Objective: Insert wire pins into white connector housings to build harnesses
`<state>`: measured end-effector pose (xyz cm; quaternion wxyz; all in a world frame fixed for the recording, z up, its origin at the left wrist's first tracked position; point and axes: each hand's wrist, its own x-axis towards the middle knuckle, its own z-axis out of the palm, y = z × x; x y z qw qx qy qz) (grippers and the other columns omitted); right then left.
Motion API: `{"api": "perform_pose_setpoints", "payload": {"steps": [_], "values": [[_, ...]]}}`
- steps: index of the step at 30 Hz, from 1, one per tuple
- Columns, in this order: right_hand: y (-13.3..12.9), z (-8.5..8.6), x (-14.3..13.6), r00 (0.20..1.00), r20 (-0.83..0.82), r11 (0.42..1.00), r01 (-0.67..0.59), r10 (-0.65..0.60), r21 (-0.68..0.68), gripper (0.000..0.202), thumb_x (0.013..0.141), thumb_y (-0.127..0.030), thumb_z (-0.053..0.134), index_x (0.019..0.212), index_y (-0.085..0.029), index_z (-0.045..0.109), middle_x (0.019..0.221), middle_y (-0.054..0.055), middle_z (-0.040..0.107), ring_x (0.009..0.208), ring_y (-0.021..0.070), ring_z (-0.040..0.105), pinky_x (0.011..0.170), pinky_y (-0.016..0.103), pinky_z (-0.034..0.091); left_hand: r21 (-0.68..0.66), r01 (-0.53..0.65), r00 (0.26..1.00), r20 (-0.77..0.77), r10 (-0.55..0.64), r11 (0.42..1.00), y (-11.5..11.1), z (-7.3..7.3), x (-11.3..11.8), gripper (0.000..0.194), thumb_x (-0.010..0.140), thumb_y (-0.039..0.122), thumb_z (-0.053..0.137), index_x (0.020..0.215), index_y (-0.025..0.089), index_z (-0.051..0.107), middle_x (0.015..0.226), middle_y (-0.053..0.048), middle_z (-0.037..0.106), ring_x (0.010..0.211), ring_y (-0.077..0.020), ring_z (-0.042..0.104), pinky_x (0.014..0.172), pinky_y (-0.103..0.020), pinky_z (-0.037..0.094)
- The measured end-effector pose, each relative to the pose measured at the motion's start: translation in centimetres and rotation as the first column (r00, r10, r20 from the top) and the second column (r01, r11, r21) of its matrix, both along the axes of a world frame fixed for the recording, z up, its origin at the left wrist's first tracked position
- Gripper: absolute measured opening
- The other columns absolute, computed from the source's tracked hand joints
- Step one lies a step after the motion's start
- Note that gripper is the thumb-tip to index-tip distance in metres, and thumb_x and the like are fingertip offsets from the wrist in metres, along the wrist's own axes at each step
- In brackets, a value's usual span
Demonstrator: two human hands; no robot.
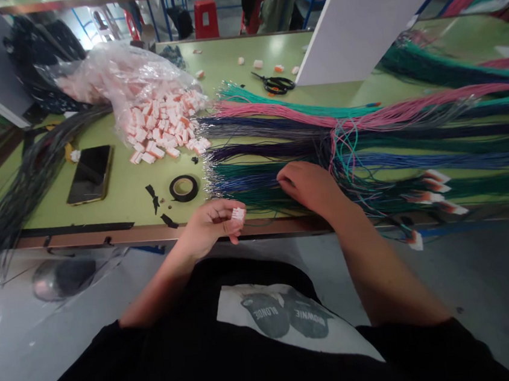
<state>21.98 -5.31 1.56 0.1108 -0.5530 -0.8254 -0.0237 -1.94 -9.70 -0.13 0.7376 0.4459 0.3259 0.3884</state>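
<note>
Between the thumb and fingers of my left hand (213,226) is a small white plastic connector housing (238,214), held just over the table's front edge. My right hand (311,186) rests over the blue wires (249,182) and dark green wires (260,199), its fingers curled and closed. What its fingertips grip is hidden. Bundles of pink wires (255,110), teal wires (263,100) and dark purple wires (268,151) lie side by side, metal-tipped ends to the left. Several wired connectors (435,180) lie at the right, near the front edge.
A clear plastic bag (133,70) spills a heap of white-and-orange connectors (161,124). Black tape (184,188), a phone (90,174) and grey wires (37,159) lie left. Black scissors (275,83) lie behind the wires. A white panel (341,24) stands at the back.
</note>
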Motion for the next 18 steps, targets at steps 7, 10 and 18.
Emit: {"api": "perform_pose_setpoints", "payload": {"steps": [7,10,18], "values": [[-0.6,0.2,1.3,0.879,-0.463,0.989,0.142,-0.110,0.033,0.007,0.076,-0.020,0.054,0.079,-0.021,0.060,0.076,0.002,0.067,0.067,0.0165,0.060,0.063,0.028,0.044,0.009,0.034,0.999,0.003,-0.034,0.999,0.0,-0.1,-0.1,0.024,0.067,0.013,0.073,0.088,0.013,0.062,0.062,0.003,0.060,0.052,-0.0080,0.056,0.047,-0.019,0.048],[-0.6,1.2,0.5,0.828,-0.558,0.993,0.102,-0.056,0.052,0.015,0.078,-0.024,0.054,0.089,-0.022,0.064,0.085,0.003,0.069,0.075,0.0174,0.062,0.069,0.030,0.047,-0.005,-0.012,0.999,0.044,0.012,1.000,0.0,-0.3,0.0,0.026,0.067,0.015,0.075,0.089,0.014,0.061,0.063,0.003,0.060,0.053,-0.0078,0.057,0.048,-0.019,0.049],[-1.8,1.8,-3.6,0.690,-0.710,0.912,-0.369,0.141,-0.177,0.018,0.078,-0.034,0.060,0.090,-0.022,0.068,0.084,0.002,0.071,0.073,0.0152,0.064,0.066,0.027,0.048,-0.040,-0.147,0.975,0.162,0.151,0.988,0.2,-0.9,0.4,0.032,0.069,0.022,0.076,0.094,0.015,0.057,0.069,0.004,0.062,0.059,-0.0080,0.062,0.058,-0.021,0.056]]}}
